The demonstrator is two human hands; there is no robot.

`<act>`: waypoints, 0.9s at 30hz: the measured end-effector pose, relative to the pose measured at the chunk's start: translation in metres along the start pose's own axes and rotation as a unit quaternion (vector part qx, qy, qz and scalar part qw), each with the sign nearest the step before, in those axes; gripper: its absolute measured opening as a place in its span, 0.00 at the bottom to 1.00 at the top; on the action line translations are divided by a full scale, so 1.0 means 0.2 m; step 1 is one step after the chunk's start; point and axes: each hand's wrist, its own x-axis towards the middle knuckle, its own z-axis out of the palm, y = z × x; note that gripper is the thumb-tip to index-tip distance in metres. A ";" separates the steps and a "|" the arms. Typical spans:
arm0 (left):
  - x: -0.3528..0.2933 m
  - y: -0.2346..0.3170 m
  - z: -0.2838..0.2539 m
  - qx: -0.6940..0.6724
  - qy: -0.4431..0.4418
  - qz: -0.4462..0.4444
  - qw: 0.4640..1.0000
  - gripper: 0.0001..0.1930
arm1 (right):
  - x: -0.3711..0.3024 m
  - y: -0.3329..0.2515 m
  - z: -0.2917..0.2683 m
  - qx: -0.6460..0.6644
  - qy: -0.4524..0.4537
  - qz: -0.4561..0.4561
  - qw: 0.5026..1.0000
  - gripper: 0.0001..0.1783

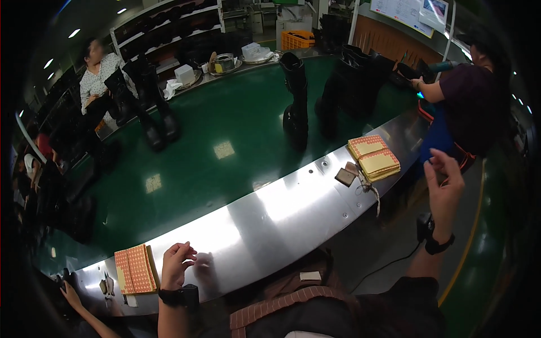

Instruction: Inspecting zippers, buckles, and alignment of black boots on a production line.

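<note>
Bundles of patterned cards line a metal bench edge [242, 239] below two raised hands

The left hand [177, 266] is at the lower left of the frame, above the metal edge. Its fingers curl loosely toward the thumb; whether the tips meet, I cannot tell. Just to its left lies a left card bundle [135, 269], orange and cream, with a band around it. Small dark pieces [107, 284] lie beside that bundle.

At the right of the frame, the right hand [445, 183] hangs in the air beyond the bench, its fingers bent and spread apart from the thumb. Nearest to it is a right card bundle [374, 158], also banded, right of centre on the metal edge. A small brown block [345, 177] and a pale cord [376, 197] lie near it. Each wrist wears a black band.

Across the green bench top [225, 186], a single black boot [296, 107] stands upright at upper centre, with a cluster of dark boots [349, 84] to its right. A person in a dotted shirt [107, 79] is at upper left; a person in a dark top [473, 93] is at upper right. Another person's hand [72, 296] reaches in at the lower left corner.
</note>
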 end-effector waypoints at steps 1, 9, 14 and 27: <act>0.04 -0.03 -0.02 -0.028 -0.007 -0.024 0.999 0.10 | 0.06 -0.02 -0.06 -0.022 0.046 0.014 0.999 0.13; 0.13 -0.21 -0.27 -0.245 -0.065 -0.108 0.961 0.09 | 0.56 -0.12 0.29 -0.104 -0.027 -0.121 0.987 0.20; -0.06 -0.19 -0.30 -0.248 -0.042 -0.070 0.965 0.09 | 0.83 0.13 0.89 -0.138 -0.127 -0.183 0.965 0.40; -0.19 -0.29 -0.34 -0.259 0.018 -0.085 0.962 0.07 | 0.87 -0.20 1.39 -0.184 -0.200 -0.245 0.931 0.47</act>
